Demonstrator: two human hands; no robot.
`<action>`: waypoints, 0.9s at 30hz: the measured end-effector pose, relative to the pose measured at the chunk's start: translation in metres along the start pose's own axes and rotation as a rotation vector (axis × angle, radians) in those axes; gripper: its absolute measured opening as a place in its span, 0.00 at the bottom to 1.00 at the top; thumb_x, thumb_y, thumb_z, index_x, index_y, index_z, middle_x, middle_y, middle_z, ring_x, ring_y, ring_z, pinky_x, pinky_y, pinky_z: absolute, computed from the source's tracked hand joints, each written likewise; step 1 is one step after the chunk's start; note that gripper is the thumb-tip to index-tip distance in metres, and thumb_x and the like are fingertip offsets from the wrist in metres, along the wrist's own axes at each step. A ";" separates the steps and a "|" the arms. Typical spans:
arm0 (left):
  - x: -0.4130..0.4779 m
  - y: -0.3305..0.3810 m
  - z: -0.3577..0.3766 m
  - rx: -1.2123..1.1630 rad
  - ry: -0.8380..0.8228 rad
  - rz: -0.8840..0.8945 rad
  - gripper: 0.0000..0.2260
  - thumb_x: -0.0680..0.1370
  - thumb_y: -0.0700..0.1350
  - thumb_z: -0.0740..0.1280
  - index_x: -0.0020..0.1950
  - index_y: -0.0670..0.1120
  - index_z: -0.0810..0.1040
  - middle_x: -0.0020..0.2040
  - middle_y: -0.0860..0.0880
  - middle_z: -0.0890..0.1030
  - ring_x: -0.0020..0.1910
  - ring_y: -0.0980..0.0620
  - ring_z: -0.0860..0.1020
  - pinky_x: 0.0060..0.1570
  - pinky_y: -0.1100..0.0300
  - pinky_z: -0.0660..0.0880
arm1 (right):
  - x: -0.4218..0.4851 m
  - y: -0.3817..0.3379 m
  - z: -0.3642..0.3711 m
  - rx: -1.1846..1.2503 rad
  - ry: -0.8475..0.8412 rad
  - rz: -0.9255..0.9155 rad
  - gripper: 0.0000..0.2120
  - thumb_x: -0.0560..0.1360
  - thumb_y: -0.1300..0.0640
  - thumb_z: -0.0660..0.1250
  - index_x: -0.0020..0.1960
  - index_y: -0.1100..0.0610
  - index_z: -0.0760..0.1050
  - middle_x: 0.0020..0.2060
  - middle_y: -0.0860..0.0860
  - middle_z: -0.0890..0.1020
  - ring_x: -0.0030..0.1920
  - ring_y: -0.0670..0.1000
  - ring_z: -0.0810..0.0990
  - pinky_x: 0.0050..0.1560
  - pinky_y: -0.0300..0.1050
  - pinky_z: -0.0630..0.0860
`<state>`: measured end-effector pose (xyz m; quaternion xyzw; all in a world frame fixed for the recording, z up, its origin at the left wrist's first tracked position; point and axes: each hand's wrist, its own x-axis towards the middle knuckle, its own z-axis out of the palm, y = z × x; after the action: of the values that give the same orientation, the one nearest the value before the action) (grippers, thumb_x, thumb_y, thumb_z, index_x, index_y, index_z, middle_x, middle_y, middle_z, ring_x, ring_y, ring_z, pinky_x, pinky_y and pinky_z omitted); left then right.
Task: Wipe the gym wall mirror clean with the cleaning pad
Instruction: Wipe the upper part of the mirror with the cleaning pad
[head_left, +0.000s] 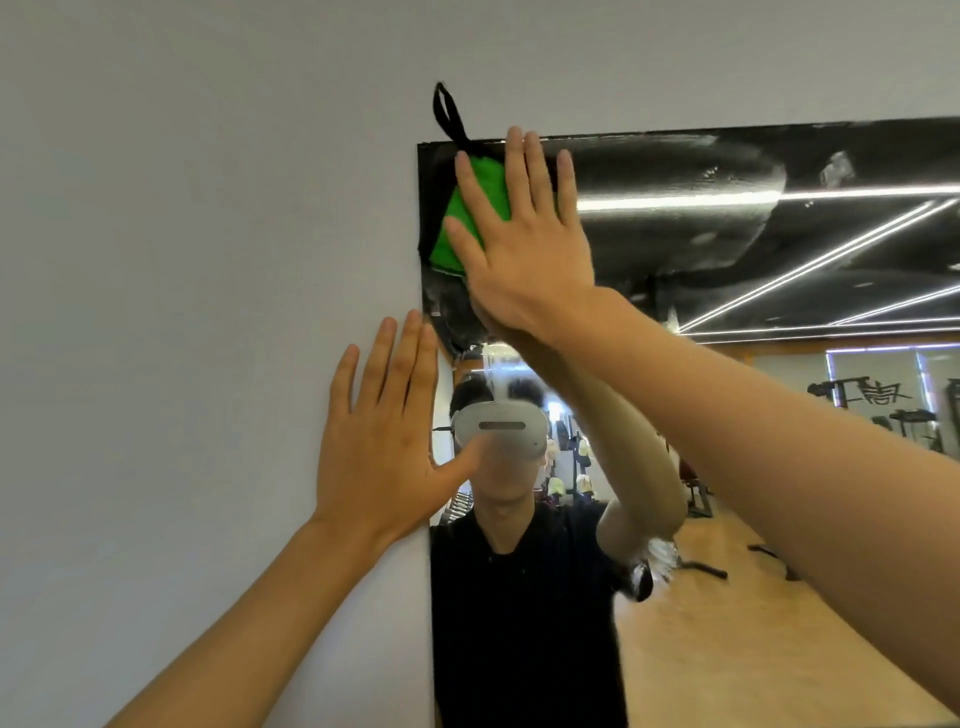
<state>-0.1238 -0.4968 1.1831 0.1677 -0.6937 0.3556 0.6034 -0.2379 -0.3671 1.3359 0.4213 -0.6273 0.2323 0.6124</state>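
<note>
Two hands are up on the wall as I watch. At about eight o'clock my left hand (384, 447) lies flat on the white wall (208, 260), fingers straight and close together, holding nothing, with the thumb reaching across the edge of the mirror (727, 467). Toward eleven o'clock, in the mirror's top left corner, the green pad (457, 228) sits against the glass; its black loop (449, 114) sticks up past the frame onto the wall. My right hand (524, 244) covers the pad with fingers straight and slightly spread, pressing rather than gripping. The glass near one o'clock looks streaky, though that may be only the reflected ceiling. To wipe well I would keep the palm flat over the pad, press evenly, and work from this corner toward three o'clock in overlapping rows.
</note>
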 end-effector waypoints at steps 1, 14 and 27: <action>-0.001 0.000 0.000 0.007 0.000 0.002 0.43 0.83 0.71 0.47 0.86 0.39 0.54 0.87 0.43 0.53 0.86 0.43 0.53 0.83 0.41 0.49 | 0.000 0.017 -0.002 -0.014 -0.001 0.003 0.31 0.85 0.37 0.37 0.85 0.46 0.40 0.83 0.61 0.40 0.83 0.59 0.36 0.79 0.60 0.30; -0.001 -0.001 0.002 0.008 0.002 0.006 0.44 0.81 0.71 0.53 0.86 0.40 0.53 0.87 0.42 0.53 0.86 0.42 0.52 0.83 0.40 0.50 | -0.039 0.022 0.001 -0.011 0.009 -0.071 0.32 0.85 0.37 0.38 0.85 0.48 0.43 0.84 0.59 0.43 0.84 0.58 0.40 0.82 0.61 0.37; -0.002 -0.001 0.001 -0.021 -0.004 0.008 0.44 0.81 0.70 0.53 0.86 0.40 0.52 0.87 0.43 0.51 0.86 0.43 0.50 0.83 0.40 0.50 | -0.079 0.010 0.006 -0.017 -0.001 -0.077 0.32 0.85 0.37 0.37 0.85 0.48 0.45 0.84 0.59 0.45 0.84 0.58 0.41 0.82 0.62 0.38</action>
<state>-0.1230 -0.4986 1.1814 0.1593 -0.6995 0.3502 0.6022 -0.2572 -0.3473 1.2610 0.4398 -0.6130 0.2030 0.6242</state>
